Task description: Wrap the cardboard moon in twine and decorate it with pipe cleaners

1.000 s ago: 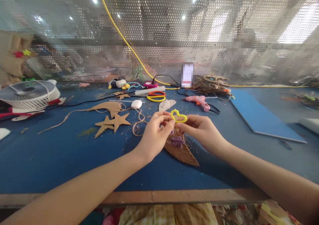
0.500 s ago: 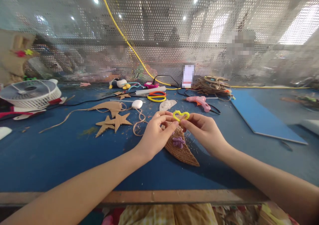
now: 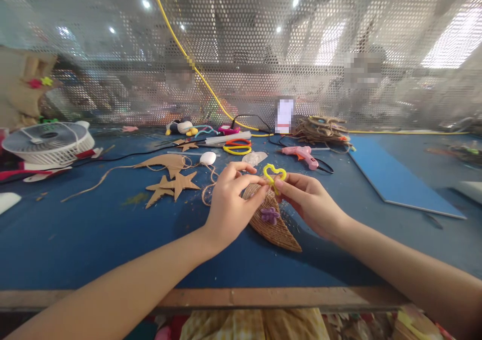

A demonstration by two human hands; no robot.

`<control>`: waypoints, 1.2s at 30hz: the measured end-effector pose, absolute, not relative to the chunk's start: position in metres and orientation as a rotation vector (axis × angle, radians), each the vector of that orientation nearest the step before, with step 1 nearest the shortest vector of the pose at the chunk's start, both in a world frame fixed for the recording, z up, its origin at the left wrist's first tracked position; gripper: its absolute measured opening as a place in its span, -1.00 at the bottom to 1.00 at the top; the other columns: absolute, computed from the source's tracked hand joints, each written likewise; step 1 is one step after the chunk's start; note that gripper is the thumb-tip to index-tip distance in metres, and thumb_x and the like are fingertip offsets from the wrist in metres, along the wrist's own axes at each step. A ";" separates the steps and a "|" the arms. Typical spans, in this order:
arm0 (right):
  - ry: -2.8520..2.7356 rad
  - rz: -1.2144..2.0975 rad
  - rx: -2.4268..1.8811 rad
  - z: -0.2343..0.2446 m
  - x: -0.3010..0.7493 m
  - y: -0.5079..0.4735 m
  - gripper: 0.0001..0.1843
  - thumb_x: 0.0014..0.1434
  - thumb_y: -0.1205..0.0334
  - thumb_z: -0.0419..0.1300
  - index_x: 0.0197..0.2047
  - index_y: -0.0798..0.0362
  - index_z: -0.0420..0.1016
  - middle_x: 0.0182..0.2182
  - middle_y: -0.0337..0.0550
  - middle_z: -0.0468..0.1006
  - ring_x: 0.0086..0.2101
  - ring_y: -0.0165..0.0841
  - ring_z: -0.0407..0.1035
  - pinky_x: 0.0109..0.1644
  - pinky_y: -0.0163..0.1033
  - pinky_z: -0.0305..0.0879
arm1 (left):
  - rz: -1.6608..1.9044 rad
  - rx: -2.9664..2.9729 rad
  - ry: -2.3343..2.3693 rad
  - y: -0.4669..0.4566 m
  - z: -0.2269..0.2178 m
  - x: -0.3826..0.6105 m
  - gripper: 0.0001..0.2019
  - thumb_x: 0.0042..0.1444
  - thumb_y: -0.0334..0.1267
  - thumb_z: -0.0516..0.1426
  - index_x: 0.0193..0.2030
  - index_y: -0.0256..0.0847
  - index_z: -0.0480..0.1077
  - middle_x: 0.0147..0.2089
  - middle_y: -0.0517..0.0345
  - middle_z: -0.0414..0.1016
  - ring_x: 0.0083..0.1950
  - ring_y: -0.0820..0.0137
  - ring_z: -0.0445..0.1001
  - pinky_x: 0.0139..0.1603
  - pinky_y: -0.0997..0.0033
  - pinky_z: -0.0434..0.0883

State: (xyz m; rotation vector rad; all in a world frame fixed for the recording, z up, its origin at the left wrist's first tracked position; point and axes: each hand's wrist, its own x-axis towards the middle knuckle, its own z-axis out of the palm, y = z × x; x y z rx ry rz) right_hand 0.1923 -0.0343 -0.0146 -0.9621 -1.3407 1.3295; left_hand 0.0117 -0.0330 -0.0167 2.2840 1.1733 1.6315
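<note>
A small yellow heart-shaped loop point(image 3: 274, 172) is pinched between both my hands above the blue table. My left hand point(image 3: 230, 205) grips its left side with thumb and fingertips closed. My right hand point(image 3: 307, 201) pinches its lower tip. Directly under the hands lies a twine-wrapped crescent shape point(image 3: 273, 223) with a small purple flower point(image 3: 270, 214) stuck on it.
Cardboard stars point(image 3: 171, 184) and a cardboard crescent point(image 3: 165, 161) with loose twine lie to the left. A pink glue gun point(image 3: 302, 154), coloured loops point(image 3: 237, 146) and a twine pile point(image 3: 323, 127) sit behind. A white fan point(image 3: 48, 142) is far left, a blue board point(image 3: 391, 177) right. Perforated screen behind.
The yellow heart has been turned between my fingers, from tilted to upright with its point down, and both hands have dropped slightly toward the twine crescent.
</note>
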 end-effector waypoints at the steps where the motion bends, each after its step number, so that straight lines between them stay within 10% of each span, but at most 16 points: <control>1: -1.342 1.285 -0.963 -0.015 0.192 -0.035 -0.72 0.11 0.00 0.35 -0.32 0.06 0.56 -0.42 -0.24 0.46 -0.38 -0.43 0.25 -0.24 -0.28 0.19 | 1.650 2.328 1.182 -0.033 -0.016 0.012 -0.95 0.12 -0.36 0.28 -0.28 -0.16 0.58 -0.09 0.08 0.44 -0.23 0.40 0.39 -0.15 0.29 0.45; 15: -1.191 1.396 -0.961 -0.015 0.187 -0.041 -0.72 0.03 0.03 0.42 -0.38 0.08 0.60 -0.40 -0.19 0.55 -0.36 -0.42 0.32 -0.25 -0.28 0.21 | 1.549 2.777 1.295 -0.041 -0.013 0.012 -0.80 0.13 -0.13 0.29 -0.15 -0.13 0.61 0.15 0.03 0.47 0.12 0.13 0.29 0.16 0.10 0.34; 36: -1.593 1.022 -1.015 -0.013 0.195 -0.032 -0.72 0.13 -0.02 0.32 -0.24 0.02 0.58 -0.28 -0.14 0.64 -0.27 -0.29 0.47 -0.13 -0.16 0.39 | 1.271 2.203 1.285 -0.025 -0.014 0.007 -0.97 0.07 -0.26 0.29 -0.32 -0.10 0.57 0.05 0.09 0.50 0.11 0.14 0.39 0.17 -0.05 0.35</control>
